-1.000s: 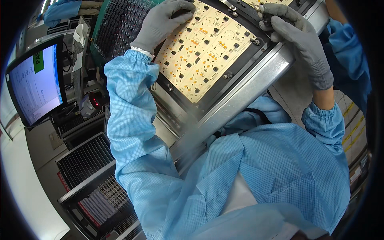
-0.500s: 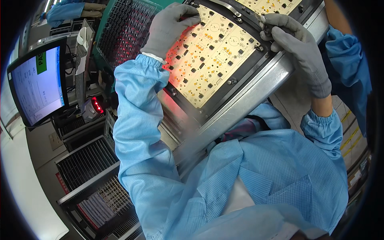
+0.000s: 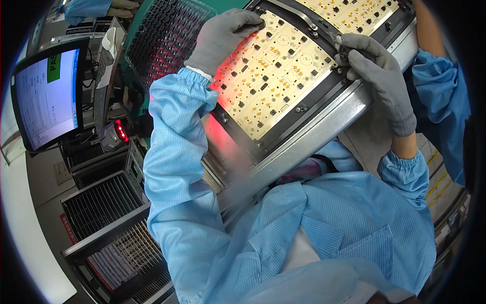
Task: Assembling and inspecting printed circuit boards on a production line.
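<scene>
And here we are, both gloved hands up at the work: the pale board (image 3: 276, 76) lies flat inside the black frame (image 3: 319, 96), whose lower right edge runs along a bright metal rail (image 3: 353, 101). The left hand (image 3: 223, 38) lies over the frame's upper left edge, thumb and forefinger together at the board's top corner, right by a small black part; whether that grip pinches the part or merely rests on it, I cannot tell. Across to the right hand (image 3: 362, 53), near the frame's right corner: its grip is closed on small dark pieces (image 3: 343, 51) between thumb and fingers, too small to make out further. A second board (image 3: 349, 12) sits beyond the metal bar (image 3: 293, 11) on the upper right side, a clear tray (image 3: 162, 30) of small parts stands off to the upper left, and look at that red glow on the board's left edge, with the scanner (image 3: 114, 136) lit up red nearby! How would this board handle? Thin, light and stiff, I'd judge, with the upright parts its delicate bit; the bare margins by opposite edges look the place to take hold, clear of those parts, and smooth gloves might slip on the dark pieces, so fingertips suit them best
</scene>
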A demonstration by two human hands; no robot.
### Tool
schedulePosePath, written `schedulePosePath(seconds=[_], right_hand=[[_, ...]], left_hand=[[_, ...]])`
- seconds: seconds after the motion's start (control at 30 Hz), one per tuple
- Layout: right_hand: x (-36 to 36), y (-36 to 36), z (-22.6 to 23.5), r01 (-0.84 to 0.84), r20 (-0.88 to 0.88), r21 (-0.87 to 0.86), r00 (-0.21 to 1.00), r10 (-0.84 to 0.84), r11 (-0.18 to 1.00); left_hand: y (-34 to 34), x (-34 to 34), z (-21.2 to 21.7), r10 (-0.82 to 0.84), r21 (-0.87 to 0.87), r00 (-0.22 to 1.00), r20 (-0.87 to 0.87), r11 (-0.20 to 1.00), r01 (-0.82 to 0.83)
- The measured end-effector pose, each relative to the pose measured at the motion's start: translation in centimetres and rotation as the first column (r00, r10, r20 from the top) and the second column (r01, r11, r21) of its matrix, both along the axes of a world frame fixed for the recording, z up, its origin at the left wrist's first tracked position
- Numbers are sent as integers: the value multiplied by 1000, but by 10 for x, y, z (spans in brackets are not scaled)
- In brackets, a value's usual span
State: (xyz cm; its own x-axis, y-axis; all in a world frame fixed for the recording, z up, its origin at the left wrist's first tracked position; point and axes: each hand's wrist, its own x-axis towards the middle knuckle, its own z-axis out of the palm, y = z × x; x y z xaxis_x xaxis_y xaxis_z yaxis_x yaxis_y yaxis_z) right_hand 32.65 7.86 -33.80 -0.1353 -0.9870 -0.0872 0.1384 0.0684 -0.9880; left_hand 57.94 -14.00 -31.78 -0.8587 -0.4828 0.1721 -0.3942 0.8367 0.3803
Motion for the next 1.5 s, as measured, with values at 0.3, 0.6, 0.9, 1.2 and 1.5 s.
schedulePosePath(seconds=[0.3, 0.6, 0.9, 1.2, 1.5], right_hand=[[5, 2, 3, -9, 4, 75, 1000, 8, 997], [11, 7, 2, 16, 108, 88, 994, -25, 996], [13, 4, 3, 4, 9, 106, 1000, -5, 994], [34, 6, 22, -119, 13, 23, 993, 119, 993], [32, 15, 24, 23, -192, -148, 980, -52, 989]], left_hand=[[25, -11, 20, 114, 97, 993, -2, 989, -114], [107, 71, 31, 285, 104, 940, -186, 957, -270], [172, 122, -1, -57, -104, 979, -196, 994, 37], [198, 196, 21, 143, -70, 989, -24, 987, -144], [103, 116, 65, 153, -182, 968, -196, 965, -190]])
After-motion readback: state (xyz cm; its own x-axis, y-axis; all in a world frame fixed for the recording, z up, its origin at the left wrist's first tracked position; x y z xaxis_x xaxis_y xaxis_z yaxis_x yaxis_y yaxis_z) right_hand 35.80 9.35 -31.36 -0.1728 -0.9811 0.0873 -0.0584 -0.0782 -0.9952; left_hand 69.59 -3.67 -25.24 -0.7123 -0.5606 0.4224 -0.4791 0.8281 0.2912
